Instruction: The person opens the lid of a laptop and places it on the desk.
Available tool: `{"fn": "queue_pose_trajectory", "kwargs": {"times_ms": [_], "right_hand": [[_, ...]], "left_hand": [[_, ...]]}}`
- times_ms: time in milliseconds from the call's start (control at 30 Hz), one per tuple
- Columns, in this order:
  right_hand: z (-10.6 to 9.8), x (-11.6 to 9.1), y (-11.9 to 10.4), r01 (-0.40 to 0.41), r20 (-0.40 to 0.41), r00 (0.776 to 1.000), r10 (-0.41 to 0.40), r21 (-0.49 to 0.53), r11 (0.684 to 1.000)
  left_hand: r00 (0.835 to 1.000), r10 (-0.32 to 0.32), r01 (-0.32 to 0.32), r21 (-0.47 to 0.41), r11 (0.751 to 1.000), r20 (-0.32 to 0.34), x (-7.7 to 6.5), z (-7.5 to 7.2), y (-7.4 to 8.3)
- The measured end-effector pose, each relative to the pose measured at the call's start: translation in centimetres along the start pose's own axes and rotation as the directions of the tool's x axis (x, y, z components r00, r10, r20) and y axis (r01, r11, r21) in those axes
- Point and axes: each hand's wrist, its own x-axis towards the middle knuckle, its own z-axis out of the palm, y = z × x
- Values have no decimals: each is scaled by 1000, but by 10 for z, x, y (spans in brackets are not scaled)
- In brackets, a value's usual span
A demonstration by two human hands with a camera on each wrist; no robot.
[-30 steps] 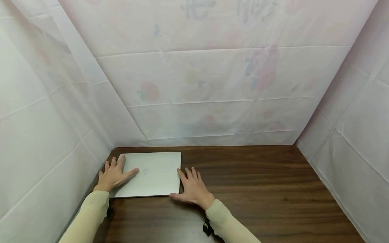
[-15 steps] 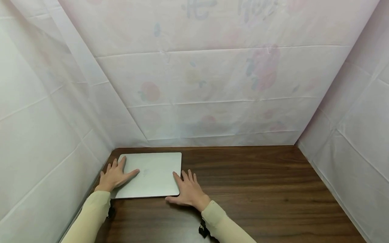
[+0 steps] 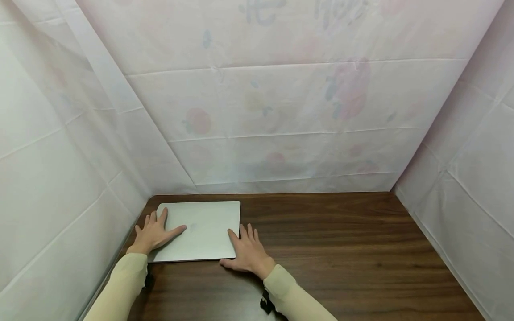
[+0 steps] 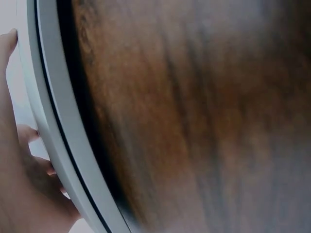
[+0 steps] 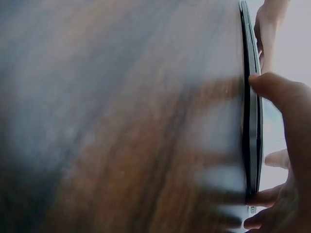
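A closed silver laptop lies flat at the left end of the wooden table. Spread over the left part of its lid is my left hand, with the thumb stretched toward the middle and the other fingers reaching past the left edge. My right hand is at the near right corner, fingers extended; its index fingertip touches the lid. In the right wrist view the right thumb touches the laptop's front edge. The left wrist view shows the front edge close up, and the left thumb above it.
The dark wood table extends to the right of the laptop. White printed cloth hangs behind it, with more cloth at the left and right sides. A black wrist device sits under the right cuff.
My right hand has shifted left, bringing its index finger onto the lid's corner. The left hand has slid slightly right and toward me. The laptop has hardly moved.
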Motion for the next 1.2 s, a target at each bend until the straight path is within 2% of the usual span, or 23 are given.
{"fn": "queue_pose_trajectory", "kwargs": {"times_ms": [267, 733, 1200], "right_hand": [[1, 1, -2, 9, -13, 1000, -10, -31, 999], [-2, 1, -3, -3, -3, 1000, 2, -37, 999], [-3, -4, 2, -23, 18, 1000, 23, -17, 1000]], "left_hand": [[1000, 12, -12, 3, 1000, 5, -3, -2, 3], [1000, 12, -12, 12, 1000, -2, 0, 0, 2], [1000, 18, -18, -1, 1000, 7, -4, -2, 14]]}}
